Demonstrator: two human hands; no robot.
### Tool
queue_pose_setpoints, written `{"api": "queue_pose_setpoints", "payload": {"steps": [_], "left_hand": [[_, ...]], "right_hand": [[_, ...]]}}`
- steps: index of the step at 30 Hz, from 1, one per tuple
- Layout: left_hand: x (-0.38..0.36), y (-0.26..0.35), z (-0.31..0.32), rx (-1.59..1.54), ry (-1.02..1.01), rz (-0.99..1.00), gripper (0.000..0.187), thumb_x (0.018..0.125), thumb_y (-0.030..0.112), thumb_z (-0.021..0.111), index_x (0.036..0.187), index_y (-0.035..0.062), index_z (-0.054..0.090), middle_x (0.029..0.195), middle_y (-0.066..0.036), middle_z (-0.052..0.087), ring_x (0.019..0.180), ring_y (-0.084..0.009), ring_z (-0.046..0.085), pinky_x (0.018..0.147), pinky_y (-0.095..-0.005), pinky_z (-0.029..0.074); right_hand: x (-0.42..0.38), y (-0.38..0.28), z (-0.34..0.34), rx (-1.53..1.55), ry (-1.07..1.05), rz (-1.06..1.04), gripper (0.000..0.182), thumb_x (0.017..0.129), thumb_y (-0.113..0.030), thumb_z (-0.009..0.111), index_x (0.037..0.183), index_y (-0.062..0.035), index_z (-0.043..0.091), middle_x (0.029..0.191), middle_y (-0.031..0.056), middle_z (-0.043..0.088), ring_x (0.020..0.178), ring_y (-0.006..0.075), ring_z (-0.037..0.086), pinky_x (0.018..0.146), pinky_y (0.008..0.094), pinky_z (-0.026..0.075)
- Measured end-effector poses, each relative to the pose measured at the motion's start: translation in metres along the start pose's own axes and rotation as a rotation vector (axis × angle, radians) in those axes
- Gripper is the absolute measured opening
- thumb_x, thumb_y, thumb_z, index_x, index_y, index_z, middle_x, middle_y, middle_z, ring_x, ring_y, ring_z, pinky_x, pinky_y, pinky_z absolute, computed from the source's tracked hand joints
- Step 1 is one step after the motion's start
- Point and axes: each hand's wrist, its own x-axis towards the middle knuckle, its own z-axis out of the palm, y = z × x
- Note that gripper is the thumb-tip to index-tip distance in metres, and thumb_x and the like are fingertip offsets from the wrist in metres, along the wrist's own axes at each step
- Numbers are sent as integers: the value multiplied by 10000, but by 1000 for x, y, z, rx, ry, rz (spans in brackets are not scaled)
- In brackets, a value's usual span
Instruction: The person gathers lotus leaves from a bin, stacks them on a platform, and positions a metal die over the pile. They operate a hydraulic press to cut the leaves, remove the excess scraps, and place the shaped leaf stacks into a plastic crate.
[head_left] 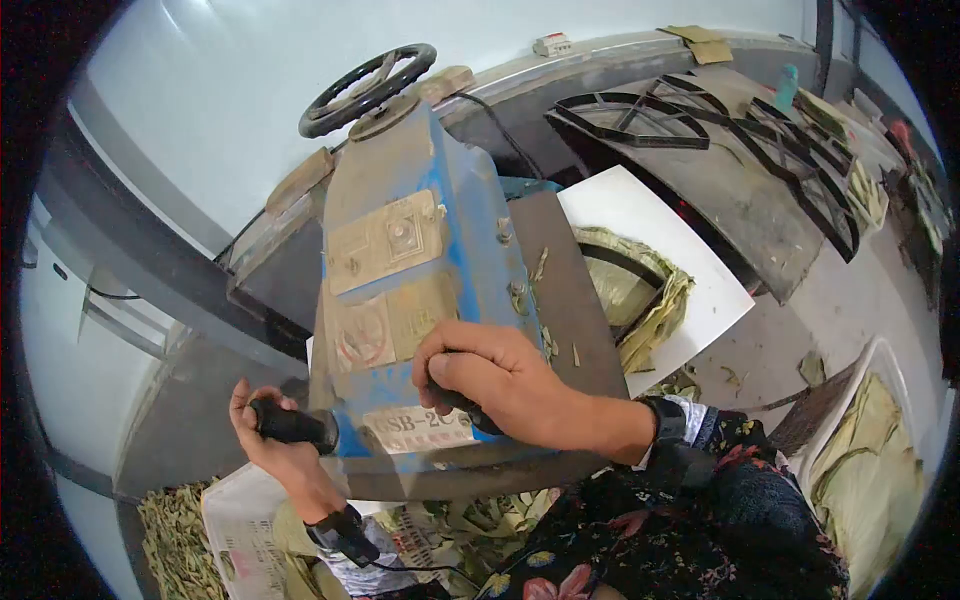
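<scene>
A blue press machine [385,320], dusty and marked with a label reading in part "SB-2C", stands in front of me. My left hand [280,450] curls around a black handle [300,425] at the machine's lower left. On the lower right, my right hand [500,385] is closed over a second black handle [460,400], mostly hidden by the fingers. To the right of the press, a white board [700,270] carries layered greenish leaves [665,325] with a dark curved metal strip [628,262] on top.
A black handwheel [375,88] tops the press. Black metal frames [640,118] lie on a table [735,215] at the back right. A white basket [868,365] of large leaves stands at right. Another white basket [225,520] and leaf scraps [180,545] are at lower left.
</scene>
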Motion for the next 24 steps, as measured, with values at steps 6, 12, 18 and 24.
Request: {"api": "queue_pose_setpoints", "payload": {"steps": [6,12,18,24], "left_hand": [[-5,-8,-2,41,-2,13,418,836,285,520,1159,28,458,824,-109,552,683,-174,503,610,-268,433],[1,-13,-12,10,-32,15,403,837,265,519,1158,28,461,832,-107,548,695,-175,505,619,-268,438],[-6,8,8,13,76,-57,395,855,252,506,1176,26,464,844,-102,541,713,-175,511,642,-278,448],[-40,31,54,-8,94,-127,429,874,301,503,1188,11,462,841,-101,542,712,-185,516,645,-285,443]], "right_hand": [[-3,8,-2,-17,14,-2,172,913,-99,415,886,9,546,770,38,545,714,103,486,663,253,415],[-3,7,-1,-93,39,-32,185,919,-117,413,870,-1,549,764,31,539,712,104,477,670,257,410],[-2,-9,-9,-145,-38,-8,196,939,-169,416,947,-17,539,799,39,549,757,110,493,729,261,413],[-13,-48,-44,-131,-11,-24,357,967,-313,388,1085,-4,520,901,84,596,833,133,549,803,276,435]]}}
